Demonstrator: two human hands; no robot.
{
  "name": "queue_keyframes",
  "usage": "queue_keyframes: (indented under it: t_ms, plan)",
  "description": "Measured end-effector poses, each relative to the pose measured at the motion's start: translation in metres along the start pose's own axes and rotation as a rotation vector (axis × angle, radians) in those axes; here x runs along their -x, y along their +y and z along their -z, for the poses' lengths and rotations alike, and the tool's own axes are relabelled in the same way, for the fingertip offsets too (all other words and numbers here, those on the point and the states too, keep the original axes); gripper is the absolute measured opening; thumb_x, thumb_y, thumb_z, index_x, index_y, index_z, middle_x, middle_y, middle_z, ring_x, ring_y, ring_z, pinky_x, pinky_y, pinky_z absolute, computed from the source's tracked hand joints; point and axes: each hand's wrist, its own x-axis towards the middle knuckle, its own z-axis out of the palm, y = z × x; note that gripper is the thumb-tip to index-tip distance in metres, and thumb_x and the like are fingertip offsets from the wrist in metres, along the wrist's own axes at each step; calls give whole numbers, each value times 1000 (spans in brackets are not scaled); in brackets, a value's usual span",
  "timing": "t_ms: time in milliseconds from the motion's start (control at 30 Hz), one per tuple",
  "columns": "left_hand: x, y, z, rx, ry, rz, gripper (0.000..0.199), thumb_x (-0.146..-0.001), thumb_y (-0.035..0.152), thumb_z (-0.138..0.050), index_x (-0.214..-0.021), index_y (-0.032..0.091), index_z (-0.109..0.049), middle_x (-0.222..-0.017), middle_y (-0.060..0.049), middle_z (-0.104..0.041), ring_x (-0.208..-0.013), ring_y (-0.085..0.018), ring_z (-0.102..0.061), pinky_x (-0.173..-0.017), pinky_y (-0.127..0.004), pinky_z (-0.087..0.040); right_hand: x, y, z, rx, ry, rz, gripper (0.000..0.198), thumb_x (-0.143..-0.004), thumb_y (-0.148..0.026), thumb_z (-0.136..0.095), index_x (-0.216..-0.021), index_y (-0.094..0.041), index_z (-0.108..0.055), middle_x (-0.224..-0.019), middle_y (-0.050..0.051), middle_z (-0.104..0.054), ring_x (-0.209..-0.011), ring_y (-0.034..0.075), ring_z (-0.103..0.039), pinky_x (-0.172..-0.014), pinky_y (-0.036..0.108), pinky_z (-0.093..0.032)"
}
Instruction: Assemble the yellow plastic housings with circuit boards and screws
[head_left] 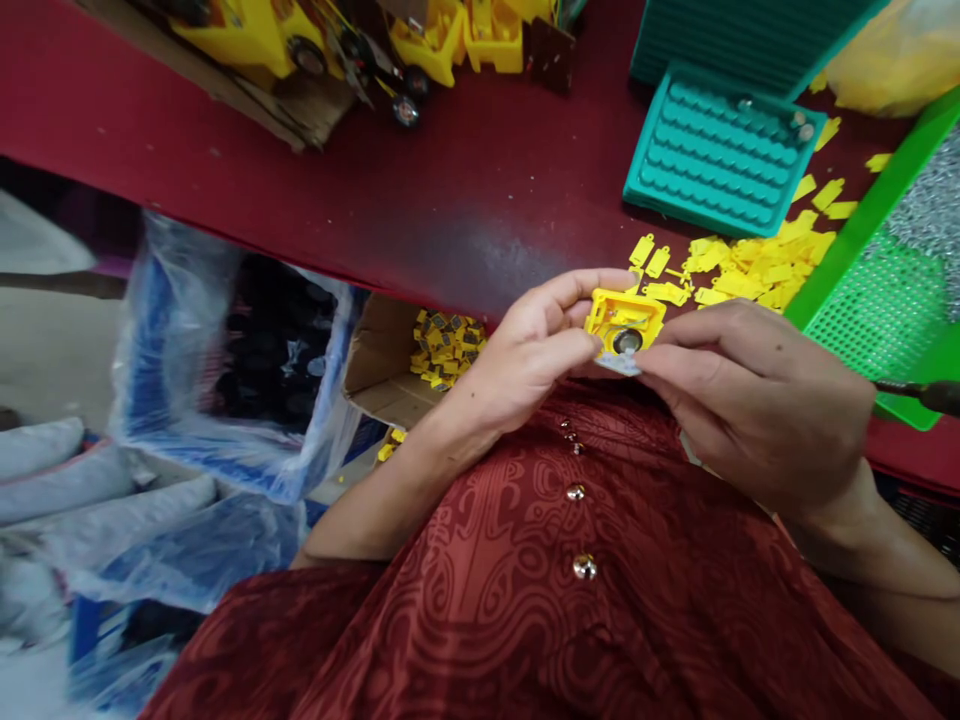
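Observation:
My left hand (536,340) grips a small yellow plastic housing (606,312) by its left side, open face up. Inside the housing sits a round, dark-centred metal-rimmed part (627,342). Along its near edge is a pale grey piece (619,362), which the fingertips of my right hand (757,390) pinch at its right end. From behind the right hand a dark rod-like tool (930,396) sticks out; whether the hand holds it cannot be seen. Just beyond the housing lies a pile of small yellow tabs (772,260) on the red table (465,190).
A teal ribbed tray (727,150) stands behind the tabs. At right, a green basket (862,320) contains many silvery bits (930,220). Yellow toy vehicles (420,40) line the far side. Left of me are a cardboard box (382,370) of yellow parts and a plastic-lined blue crate (225,455).

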Motion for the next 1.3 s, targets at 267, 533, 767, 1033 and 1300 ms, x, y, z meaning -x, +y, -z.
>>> queue_keyframes:
  t_ms: [267, 533, 767, 1033, 1300]
  plan:
    - [1, 0, 0, -50, -52, 21, 38, -83, 13, -79, -120, 21, -78, -117, -5, -82, -102, -22, -80, -88, -31, -66, -4, 4, 1, 49, 55, 5, 15, -103, -17, -63, -93, -21, -73, -91, 3, -76, -83, 17, -71, -71, 30, -55]
    - [3, 2, -3, -34, -36, 37, 46, -74, 11, -75, -119, 19, -77, -125, -6, -80, -116, -27, -78, -88, -31, -68, -7, 8, 5, 50, -34, -55, 12, -104, -16, -64, -102, -20, -75, -101, 5, -80, -91, 21, -76, -77, 35, -57]
    - [2, -3, -2, -57, -7, -11, 49, -75, 7, -75, -122, 21, -77, -126, -5, -81, -119, -27, -77, -90, -32, -68, -9, 19, 3, -1, -31, -36, 12, -106, -21, -64, -96, -21, -71, -93, 2, -76, -85, 16, -71, -75, 31, -53]
    - [0, 1, 0, -1, -10, 39, 46, -75, 14, -78, -120, 21, -77, -122, -5, -81, -123, -30, -76, -95, -37, -68, -7, 19, -1, -65, 47, -106, 6, -100, -17, -68, -96, -22, -68, -92, 3, -70, -90, 18, -70, -80, 32, -58]
    - [-3, -5, -2, -30, 64, -66, 48, -75, 10, -79, -122, 22, -74, -120, -5, -81, -123, -27, -77, -107, -37, -62, -1, 9, -7, -207, 146, -85, 8, -99, -16, -72, -101, -23, -75, -96, -3, -82, -72, 10, -75, -64, 22, -58]
